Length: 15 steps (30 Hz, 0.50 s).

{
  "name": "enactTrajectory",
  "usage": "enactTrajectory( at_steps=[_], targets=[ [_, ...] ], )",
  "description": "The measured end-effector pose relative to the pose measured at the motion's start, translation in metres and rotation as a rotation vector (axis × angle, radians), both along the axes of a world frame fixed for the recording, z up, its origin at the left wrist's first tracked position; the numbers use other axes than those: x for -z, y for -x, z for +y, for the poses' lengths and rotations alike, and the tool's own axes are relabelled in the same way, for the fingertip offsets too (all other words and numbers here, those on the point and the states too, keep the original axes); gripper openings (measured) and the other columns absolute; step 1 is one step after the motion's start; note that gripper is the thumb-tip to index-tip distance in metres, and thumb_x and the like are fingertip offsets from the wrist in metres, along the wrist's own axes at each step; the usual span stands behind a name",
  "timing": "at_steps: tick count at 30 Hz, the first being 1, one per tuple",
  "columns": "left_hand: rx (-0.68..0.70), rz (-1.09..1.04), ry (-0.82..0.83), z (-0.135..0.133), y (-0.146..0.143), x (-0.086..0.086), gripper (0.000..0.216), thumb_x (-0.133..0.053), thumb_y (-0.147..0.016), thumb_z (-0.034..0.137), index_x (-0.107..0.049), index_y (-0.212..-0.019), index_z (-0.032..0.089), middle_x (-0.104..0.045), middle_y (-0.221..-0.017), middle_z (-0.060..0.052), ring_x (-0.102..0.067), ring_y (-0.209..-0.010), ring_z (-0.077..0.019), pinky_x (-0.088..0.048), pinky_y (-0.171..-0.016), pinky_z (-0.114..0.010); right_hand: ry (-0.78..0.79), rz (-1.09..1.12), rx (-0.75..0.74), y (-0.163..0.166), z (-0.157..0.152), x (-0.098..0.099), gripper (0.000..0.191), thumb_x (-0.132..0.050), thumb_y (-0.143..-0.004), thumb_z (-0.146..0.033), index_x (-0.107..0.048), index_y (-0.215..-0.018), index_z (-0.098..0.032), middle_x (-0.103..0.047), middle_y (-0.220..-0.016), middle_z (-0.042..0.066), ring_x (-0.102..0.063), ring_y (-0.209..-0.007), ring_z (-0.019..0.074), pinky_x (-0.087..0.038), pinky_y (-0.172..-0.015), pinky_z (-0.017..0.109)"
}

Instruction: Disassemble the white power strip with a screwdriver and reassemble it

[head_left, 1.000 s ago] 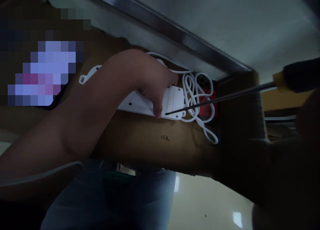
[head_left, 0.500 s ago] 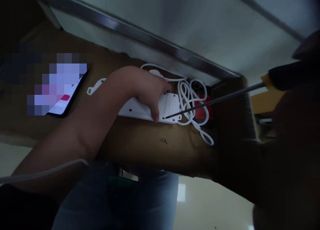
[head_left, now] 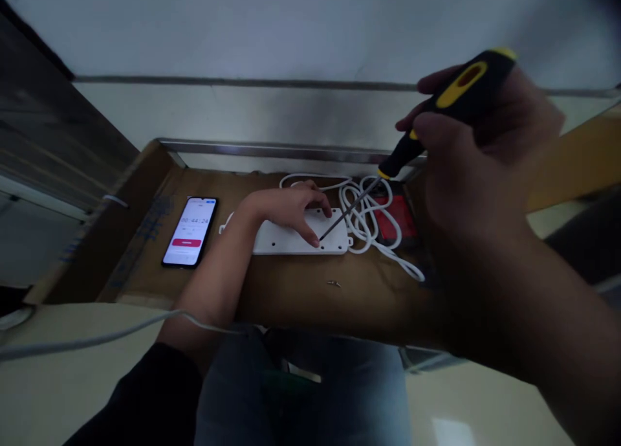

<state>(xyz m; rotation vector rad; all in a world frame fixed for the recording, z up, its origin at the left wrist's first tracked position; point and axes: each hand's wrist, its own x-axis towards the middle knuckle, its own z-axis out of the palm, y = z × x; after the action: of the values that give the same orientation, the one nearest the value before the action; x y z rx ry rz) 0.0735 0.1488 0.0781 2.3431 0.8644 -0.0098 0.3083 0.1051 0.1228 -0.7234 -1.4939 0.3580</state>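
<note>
A white power strip lies face down on a brown cardboard surface. My left hand rests on top of it, fingers spread and pressing it flat. My right hand is wrapped round the black and yellow handle of a screwdriver. Its thin shaft slants down to the left, and the tip meets the strip's near right corner beside my left fingertip. The strip's white cord is coiled just to the right.
A phone with a lit timer screen lies left of the strip. A small loose screw lies on the cardboard in front. A red object sits under the cord. A metal rail runs along the back; a thin white cable crosses my left arm.
The view has swung level and pulled back, bringing the phone and my right hand into sight. The screwdriver now stands steeper, with its tip still at the strip's corner. My left hand stays on the strip.
</note>
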Motion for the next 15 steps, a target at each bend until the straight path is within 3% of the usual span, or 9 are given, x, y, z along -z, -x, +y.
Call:
enactTrajectory(
  at_steps=[7, 15],
  targets=[
    [0.088, -0.027, 0.059, -0.0010, -0.0058, 0.0000, 0.044, -0.088, -0.071, 0.045, -0.080, -0.107, 0.022, -0.070, -0.113, -0.005, -0.063, -0.102, -0.0206, -0.048, -0.090, -0.028, 0.012, 0.023, 0.037, -0.0038, 0.0052, 0.0015, 0.031, -0.082, -0.085, -0.045, -0.081, -0.111, -0.029, -0.072, -0.096, 0.000, -0.070, -0.087, 0.0153, -0.049, -0.074, 0.038],
    [0.110, -0.072, 0.034, 0.0028, -0.0065, 0.0070, 0.025, -0.086, -0.078, 0.035, -0.085, -0.096, 0.019, -0.068, -0.102, -0.005, -0.062, -0.090, -0.0173, -0.049, -0.084, -0.029, 0.003, 0.072, 0.053, -0.0050, 0.0102, 0.0038, 0.026, -0.084, -0.083, -0.043, -0.082, -0.108, -0.037, -0.074, -0.099, -0.001, -0.070, -0.088, 0.0186, -0.050, -0.077, 0.043]
  ],
)
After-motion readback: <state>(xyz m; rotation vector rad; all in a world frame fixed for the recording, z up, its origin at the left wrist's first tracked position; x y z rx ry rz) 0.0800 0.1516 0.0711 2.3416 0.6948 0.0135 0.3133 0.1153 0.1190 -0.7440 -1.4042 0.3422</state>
